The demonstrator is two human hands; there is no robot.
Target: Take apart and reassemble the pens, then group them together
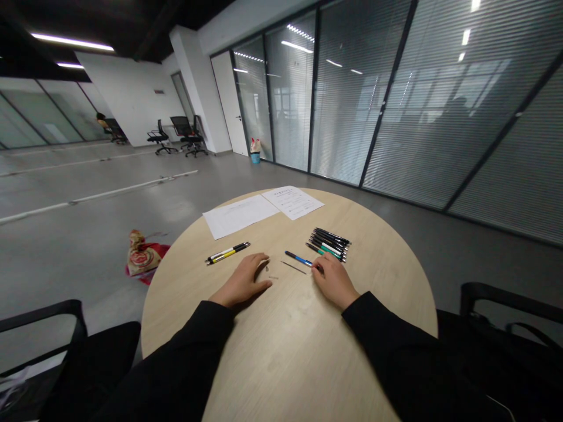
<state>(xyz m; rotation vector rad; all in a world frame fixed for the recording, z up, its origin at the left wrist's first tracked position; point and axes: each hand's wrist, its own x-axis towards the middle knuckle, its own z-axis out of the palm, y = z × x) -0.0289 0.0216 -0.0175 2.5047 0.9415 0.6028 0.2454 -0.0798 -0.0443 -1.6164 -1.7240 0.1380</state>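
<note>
My left hand (244,281) lies flat on the round wooden table (285,351), fingers stretched toward two tiny pen parts (270,272). My right hand (333,280) rests on the table with its fingers curled at the end of a blue pen (298,258); whether it grips the pen is unclear. A thin dark refill (293,267) lies between the hands. A bundle of several pens (329,243) sits just beyond my right hand. A yellow and a black pen (227,252) lie side by side beyond my left hand.
Two paper sheets (264,209) lie at the table's far edge. Black chairs stand at the near left (65,346) and near right (505,316). A red and white bag (143,257) lies on the floor to the left. Glass walls with blinds stand behind.
</note>
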